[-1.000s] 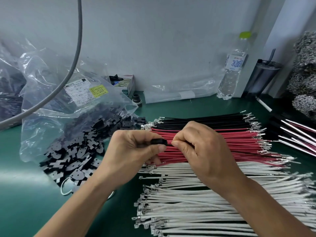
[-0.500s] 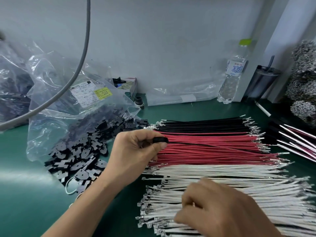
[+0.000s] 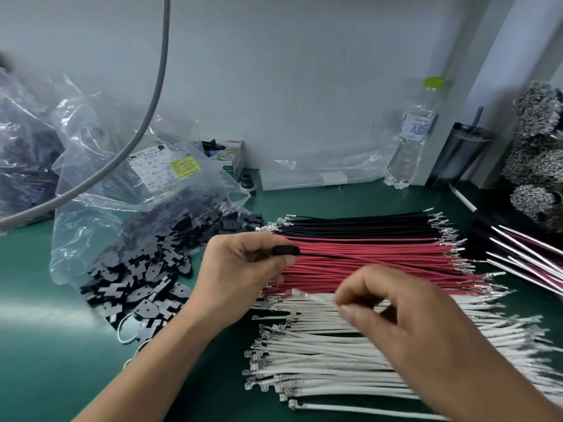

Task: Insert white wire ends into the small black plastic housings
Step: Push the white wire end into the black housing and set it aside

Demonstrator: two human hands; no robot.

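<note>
My left hand (image 3: pixel 243 271) pinches a small black plastic housing (image 3: pixel 285 250) above the red wires; a black wire (image 3: pixel 365 257) runs from the housing to the right. My right hand (image 3: pixel 405 312) pinches one white wire (image 3: pixel 316 297), blurred, whose metal tip points left a little below the housing. Below it lies the pile of white wires (image 3: pixel 320 354) with crimped metal ends. More black housings (image 3: pixel 146 269) spill from a clear bag at the left.
Red wires (image 3: pixel 365 269) and black wires (image 3: pixel 359 225) lie in rows on the green mat (image 3: pixel 45 345). Clear plastic bag (image 3: pixel 106 184) at left, water bottle (image 3: pixel 409 147) and dark cup (image 3: pixel 463 150) at the back, finished wire bundles (image 3: pixel 524 257) at right, grey cable (image 3: pixel 146 117) overhead.
My right hand left the housing, dropped to the white wire pile, and now has lifted one white wire up toward the housing. My left hand kept holding the housing almost still.
</note>
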